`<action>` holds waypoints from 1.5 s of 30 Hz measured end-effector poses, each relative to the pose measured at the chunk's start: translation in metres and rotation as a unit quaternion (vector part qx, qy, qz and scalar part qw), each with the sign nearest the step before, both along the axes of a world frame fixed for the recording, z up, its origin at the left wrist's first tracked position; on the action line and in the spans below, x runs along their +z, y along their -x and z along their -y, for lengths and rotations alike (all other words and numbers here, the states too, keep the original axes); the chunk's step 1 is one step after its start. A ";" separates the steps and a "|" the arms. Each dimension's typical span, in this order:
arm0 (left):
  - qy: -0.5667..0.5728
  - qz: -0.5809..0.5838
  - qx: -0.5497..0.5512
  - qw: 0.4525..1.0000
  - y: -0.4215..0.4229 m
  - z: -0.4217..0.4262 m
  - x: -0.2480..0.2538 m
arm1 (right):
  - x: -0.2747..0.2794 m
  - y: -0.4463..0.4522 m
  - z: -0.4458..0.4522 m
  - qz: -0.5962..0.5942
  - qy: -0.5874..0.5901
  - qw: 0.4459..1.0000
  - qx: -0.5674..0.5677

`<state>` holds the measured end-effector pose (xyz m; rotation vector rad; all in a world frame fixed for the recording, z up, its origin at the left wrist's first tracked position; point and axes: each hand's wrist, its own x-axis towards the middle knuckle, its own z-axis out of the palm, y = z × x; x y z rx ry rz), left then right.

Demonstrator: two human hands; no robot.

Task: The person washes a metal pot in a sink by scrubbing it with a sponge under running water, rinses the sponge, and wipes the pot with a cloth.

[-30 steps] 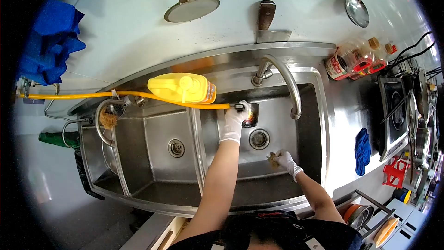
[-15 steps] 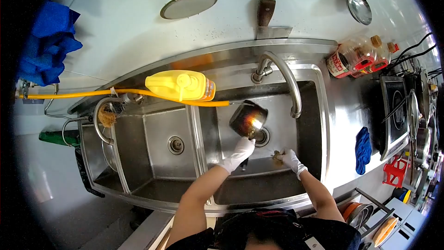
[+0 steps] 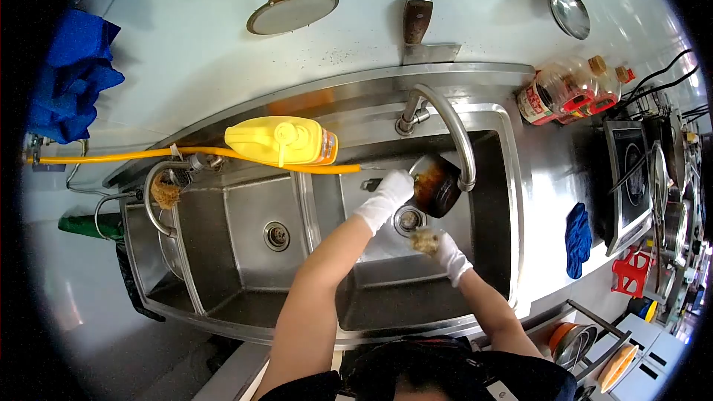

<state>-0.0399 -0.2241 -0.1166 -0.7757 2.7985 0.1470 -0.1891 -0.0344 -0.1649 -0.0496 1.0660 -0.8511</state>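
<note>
My left hand [image 3: 392,190], in a white glove, grips a small dark pot [image 3: 438,187] by its near side, with the pot tilted over the right sink basin [image 3: 386,282]. Brown, burnt-looking stains mark the pot's surface, and its dark handle [image 3: 371,183] sticks out to the left of my hand. My right hand [image 3: 451,254], gloved in white too, is closed on a matted yellowish-grey scourer [image 3: 425,241]. The scourer is just below the pot, near the drain [image 3: 409,220], and apart from the pot. A curved metal faucet [image 3: 459,134] arches over the pot's right side.
A yellow jug [image 3: 282,141] and a yellow hose [image 3: 148,154] lie across the sink's back left. Plastic bottles [image 3: 564,93] stand at the right, with a blue cloth [image 3: 578,240] on the counter. A cleaver [image 3: 431,52] hangs on the wall.
The pot has turned and shifted right, under the faucet, and my left hand has moved up with it. My right hand has brought the scourer left and up, closer to the drain.
</note>
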 end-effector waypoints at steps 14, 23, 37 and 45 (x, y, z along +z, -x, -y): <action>0.073 0.161 0.007 0.984 0.009 0.035 0.008 | -0.040 -0.038 0.022 0.093 -0.115 0.988 -0.049; 0.050 0.191 -0.031 0.980 0.007 0.033 0.013 | -0.049 -0.028 -0.026 0.103 -0.141 0.982 -0.069; -0.037 0.053 0.102 0.993 -0.023 -0.011 0.029 | 0.009 0.000 -0.012 0.020 -0.077 0.997 -0.011; -0.024 0.032 0.160 0.986 -0.084 -0.013 0.032 | -0.034 0.022 -0.055 0.084 -0.137 0.981 -0.106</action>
